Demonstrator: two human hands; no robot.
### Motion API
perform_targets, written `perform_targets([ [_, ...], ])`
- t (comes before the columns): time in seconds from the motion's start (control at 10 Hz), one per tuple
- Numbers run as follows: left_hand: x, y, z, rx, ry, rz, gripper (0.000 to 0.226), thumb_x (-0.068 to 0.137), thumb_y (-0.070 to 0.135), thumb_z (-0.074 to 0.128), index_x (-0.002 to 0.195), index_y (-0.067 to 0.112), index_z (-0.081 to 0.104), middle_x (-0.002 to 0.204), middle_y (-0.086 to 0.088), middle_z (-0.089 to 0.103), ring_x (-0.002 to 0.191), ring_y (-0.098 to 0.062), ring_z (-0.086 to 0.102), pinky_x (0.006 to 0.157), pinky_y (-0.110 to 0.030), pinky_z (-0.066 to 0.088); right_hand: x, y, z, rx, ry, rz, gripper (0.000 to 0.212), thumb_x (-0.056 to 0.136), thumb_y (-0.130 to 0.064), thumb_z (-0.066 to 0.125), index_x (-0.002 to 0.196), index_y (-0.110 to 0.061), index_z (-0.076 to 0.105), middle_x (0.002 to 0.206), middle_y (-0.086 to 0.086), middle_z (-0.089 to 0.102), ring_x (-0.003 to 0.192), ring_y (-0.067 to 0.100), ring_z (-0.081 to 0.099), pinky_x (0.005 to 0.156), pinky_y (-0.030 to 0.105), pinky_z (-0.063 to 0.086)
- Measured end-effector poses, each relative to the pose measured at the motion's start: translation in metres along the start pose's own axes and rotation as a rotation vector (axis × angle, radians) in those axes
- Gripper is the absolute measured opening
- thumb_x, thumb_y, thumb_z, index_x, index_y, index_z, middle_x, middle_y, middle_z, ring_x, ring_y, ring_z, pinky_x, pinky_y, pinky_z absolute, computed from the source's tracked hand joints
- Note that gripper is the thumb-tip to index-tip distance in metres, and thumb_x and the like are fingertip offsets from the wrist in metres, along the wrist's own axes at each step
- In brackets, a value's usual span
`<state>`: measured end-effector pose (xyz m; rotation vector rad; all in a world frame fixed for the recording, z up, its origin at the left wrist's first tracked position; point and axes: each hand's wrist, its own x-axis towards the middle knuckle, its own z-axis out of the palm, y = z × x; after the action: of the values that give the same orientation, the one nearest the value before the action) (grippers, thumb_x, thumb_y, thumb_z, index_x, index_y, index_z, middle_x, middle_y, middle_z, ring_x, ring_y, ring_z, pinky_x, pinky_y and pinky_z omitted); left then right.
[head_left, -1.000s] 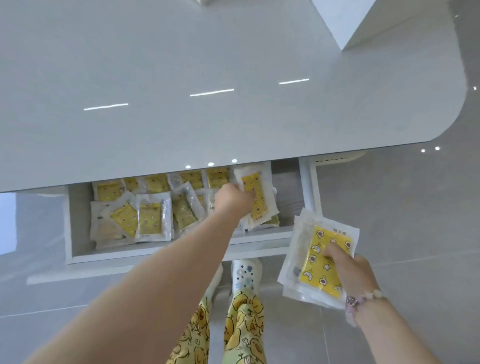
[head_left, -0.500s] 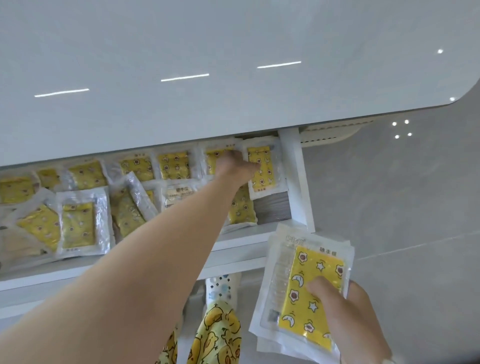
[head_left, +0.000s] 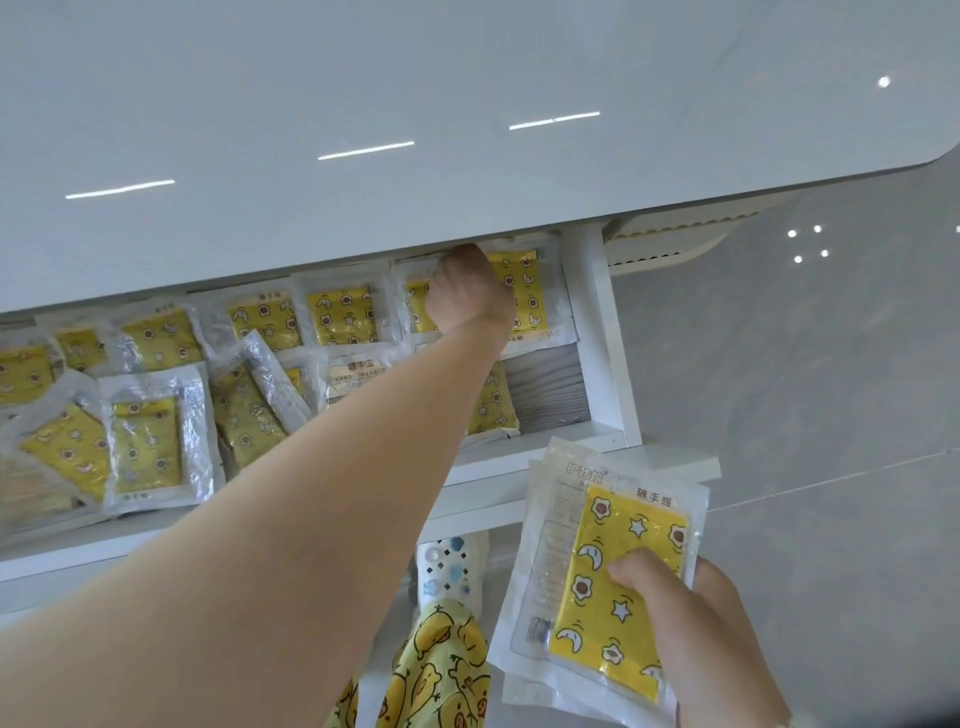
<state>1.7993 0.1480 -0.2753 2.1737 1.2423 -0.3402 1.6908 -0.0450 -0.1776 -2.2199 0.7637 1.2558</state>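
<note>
Hand-warmer packet (head_left: 530, 296) beside left hand (head_left: 467, 293), fingers curled, grip unclear | right hand (head_left: 711, 629) clamps packet stack (head_left: 626, 527) | likely seating it in drawer (head_left: 597, 332) row; next I fetch another from stack

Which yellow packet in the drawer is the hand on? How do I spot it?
Look under the white table into the open drawer. Follow the back row to the right corner: the packet there lies beside the drawer's right wall, partly covered by the left hand.
</note>
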Motion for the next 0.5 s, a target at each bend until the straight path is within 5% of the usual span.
perform_targets([
  [0.1,-0.003,-0.001,0.003,0.128,0.062,0.039,0.046,0.087,0.025,0.067,0.125,0.007,0.047,0.123,-0.009,0.051,0.113,-0.023,0.051,0.072,-0.030,0.046,-0.021,-0.005,-0.013,0.081,-0.084,-0.019,0.038,0.091,0.003,0.046,0.055,-0.007,0.039,0.082,0.023,0.061,0.080,0.037,0.058,0.064,0.020,0.048],
  [0.2,-0.008,-0.003,0.001,0.079,0.025,0.068,0.040,0.088,0.033,0.063,0.118,0.011,0.049,0.114,-0.006,0.056,0.100,-0.023,0.059,0.066,-0.030,0.045,-0.039,-0.007,-0.026,0.228,-0.147,-0.023,0.026,0.089,-0.001,0.052,0.063,-0.005,0.054,0.079,0.021,0.069,0.076,0.035,0.064,0.060,0.030,0.049],
  [0.3,-0.024,0.000,-0.020,-0.237,-0.098,0.079,0.024,0.090,0.038,0.059,0.087,0.016,0.048,0.079,0.003,0.056,0.073,-0.018,0.054,0.055,-0.023,0.039,-0.055,-0.010,-0.037,0.390,-0.133,-0.093,0.023,0.086,-0.003,0.057,0.066,-0.011,0.064,0.062,0.012,0.065,0.061,0.029,0.061,0.062,0.032,0.047],
  [0.4,-0.066,-0.005,-0.066,-0.610,-0.530,-0.055,0.044,0.092,0.051,0.047,0.098,0.009,0.058,0.082,0.000,0.061,0.075,-0.017,0.057,0.071,-0.026,0.048,-0.058,-0.020,-0.042,0.435,-0.124,-0.162,0.016,0.086,-0.003,0.058,0.078,-0.011,0.068,0.067,0.004,0.072,0.067,0.026,0.068,0.062,0.032,0.051],
  [0.5,-0.110,-0.028,-0.106,-0.678,-1.061,-0.001,0.048,0.085,0.057,0.040,0.110,0.021,0.059,0.100,0.003,0.069,0.096,-0.013,0.064,0.086,-0.026,0.051,-0.058,-0.039,-0.042,0.449,-0.109,-0.218,0.016,0.086,-0.003,0.058,0.088,-0.016,0.066,0.074,0.000,0.074,0.074,0.021,0.070,0.061,0.032,0.052],
])
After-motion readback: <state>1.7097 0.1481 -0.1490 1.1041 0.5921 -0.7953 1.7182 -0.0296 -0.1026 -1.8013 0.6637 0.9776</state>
